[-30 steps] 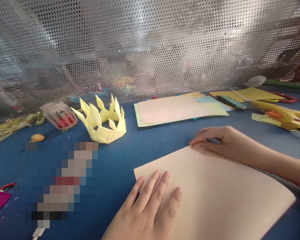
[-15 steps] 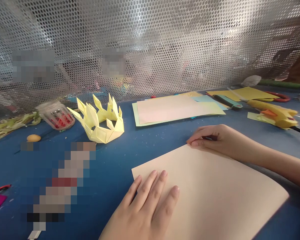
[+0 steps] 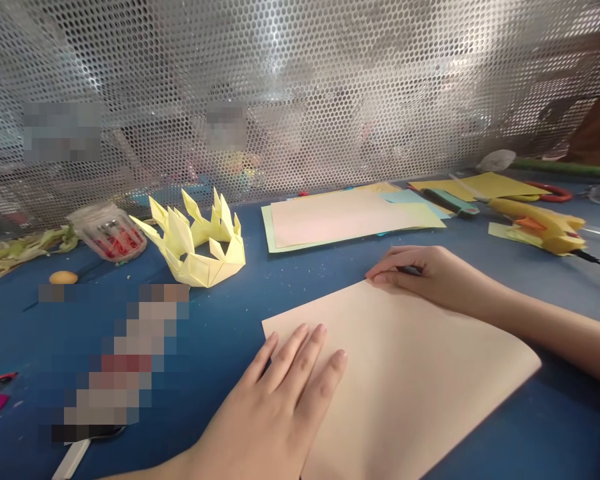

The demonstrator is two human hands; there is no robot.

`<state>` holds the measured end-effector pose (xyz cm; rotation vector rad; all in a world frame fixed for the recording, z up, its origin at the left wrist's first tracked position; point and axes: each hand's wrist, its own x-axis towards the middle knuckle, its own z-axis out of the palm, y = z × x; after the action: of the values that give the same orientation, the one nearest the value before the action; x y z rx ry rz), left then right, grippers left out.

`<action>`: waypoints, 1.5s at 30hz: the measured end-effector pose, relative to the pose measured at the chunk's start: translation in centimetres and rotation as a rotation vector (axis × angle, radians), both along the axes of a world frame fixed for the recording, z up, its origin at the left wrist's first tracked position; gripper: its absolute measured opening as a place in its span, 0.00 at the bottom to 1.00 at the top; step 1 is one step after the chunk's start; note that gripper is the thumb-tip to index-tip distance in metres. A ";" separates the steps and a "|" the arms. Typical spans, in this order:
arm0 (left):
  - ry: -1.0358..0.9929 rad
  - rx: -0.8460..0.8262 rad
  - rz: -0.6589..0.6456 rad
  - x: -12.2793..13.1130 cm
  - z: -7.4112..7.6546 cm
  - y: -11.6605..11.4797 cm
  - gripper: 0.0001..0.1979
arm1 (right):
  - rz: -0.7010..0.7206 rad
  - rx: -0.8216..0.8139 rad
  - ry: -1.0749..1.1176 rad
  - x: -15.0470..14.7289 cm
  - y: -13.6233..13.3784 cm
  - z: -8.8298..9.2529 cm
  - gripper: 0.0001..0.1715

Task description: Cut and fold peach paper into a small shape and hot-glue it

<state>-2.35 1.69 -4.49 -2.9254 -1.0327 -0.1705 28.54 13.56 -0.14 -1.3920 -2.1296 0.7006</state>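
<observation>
A pale peach sheet of paper lies on the blue table in front of me, its right side bowed up off the surface. My left hand rests flat across the sheet's left part, fingers spread. At the far edge, my right hand pinches the paper between thumb and fingertips. Beyond my left hand stands a folded yellow paper crown with pointed tips. Behind the sheet is a stack of coloured papers, peach on top of light green.
Perforated metal mesh closes off the back. A yellow glue gun with a cord, a teal cutter-like tool and red-handled scissors lie right. On the left are a clear jar, a small tan oval object and a pixelated item.
The sheet's lifted right corner has come inward to the left. My right hand has shifted slightly left with the far edge; more of my left hand and wrist shows.
</observation>
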 end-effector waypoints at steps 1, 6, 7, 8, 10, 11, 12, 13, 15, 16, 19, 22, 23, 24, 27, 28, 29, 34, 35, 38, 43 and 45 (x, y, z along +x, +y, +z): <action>0.001 0.003 0.000 0.1 0.0 -0.1 0.48 | 0.000 -0.006 0.000 0.0 0.0 0.0 0.26; -0.006 0.017 0.012 0.2 -0.2 -0.1 0.47 | -0.006 -0.031 -0.001 -0.1 0.0 0.3 0.25; -0.009 0.020 0.014 0.2 -0.3 -0.1 0.46 | -0.007 -0.034 -0.001 -0.1 0.0 0.4 0.25; -0.012 0.021 0.013 0.2 -0.3 -0.2 0.45 | -0.008 -0.036 -0.001 -0.1 0.0 0.4 0.24; -0.019 0.018 0.008 0.1 -0.3 -0.2 0.45 | -0.010 -0.038 -0.001 -0.1 0.0 0.5 0.25; -0.023 0.014 0.006 0.1 -0.4 -0.2 0.45 | -0.008 -0.037 -0.003 -0.1 -0.1 0.5 0.25; -0.027 0.005 0.005 0.1 -0.5 -0.2 0.46 | -0.004 -0.034 -0.006 -0.2 -0.1 0.5 0.25; -0.034 -0.001 0.004 0.1 -0.6 -0.2 0.47 | 0.001 -0.028 -0.011 -0.2 -0.1 0.5 0.25; -0.061 -0.004 -0.001 0.0 -1.0 -0.1 0.49 | 0.021 -0.009 -0.027 -0.2 -0.2 0.4 0.26; -0.079 -0.008 -0.011 0.0 -1.2 0.0 0.49 | 0.037 0.004 -0.037 -0.2 -0.1 0.4 0.26; -0.117 -0.057 -0.038 0.0 -1.3 0.0 0.51 | 0.112 0.074 -0.069 0.5 0.6 0.5 0.24; -0.108 -0.170 -0.019 0.2 -0.1 -0.1 0.49 | 0.170 0.183 -0.096 1.8 1.5 1.6 0.21; -0.100 -0.214 -0.003 0.4 0.6 -0.2 0.48 | 0.180 0.233 -0.118 2.2 1.5 2.3 0.19; -0.086 -0.265 0.008 0.6 1.4 -0.2 0.47 | 0.196 0.357 -0.190 2.4 1.3 3.0 0.19; 0.007 -0.435 0.070 1.3 3.6 -0.2 0.44 | 0.142 0.559 -0.231 1.6 -0.8 5.1 0.16; 0.045 -0.470 0.108 1.4 4.0 -0.3 0.42 | 0.149 0.637 -0.248 0.8 -2.0 5.4 0.16; 0.057 -0.498 0.102 1.5 4.2 -0.3 0.42 | 0.142 0.697 -0.225 -0.3 -3.4 5.5 0.15; -0.099 -0.336 0.043 1.0 2.3 -0.5 0.47 | 0.391 0.529 -0.117 -5.3 -9.0 2.3 0.43; -0.111 -0.306 0.051 1.0 2.0 -0.5 0.47 | 0.441 0.452 -0.131 -5.8 -9.5 1.5 0.47; -0.063 -0.318 0.045 1.3 2.4 -0.4 0.47 | 0.469 0.237 -0.185 -6.5 -10.0 -0.1 0.53; 0.080 -0.413 0.107 2.2 5.0 -0.5 0.45 | 0.501 -0.021 -0.347 -6.8 -9.8 -0.3 0.62; 0.085 -0.424 0.104 2.1 5.3 -0.7 0.44 | 0.503 -0.023 -0.335 -6.9 -9.9 -0.2 0.62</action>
<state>-0.23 1.02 0.84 -3.1918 -1.3504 0.2012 21.67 3.62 -0.36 -1.0400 -2.7929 0.7101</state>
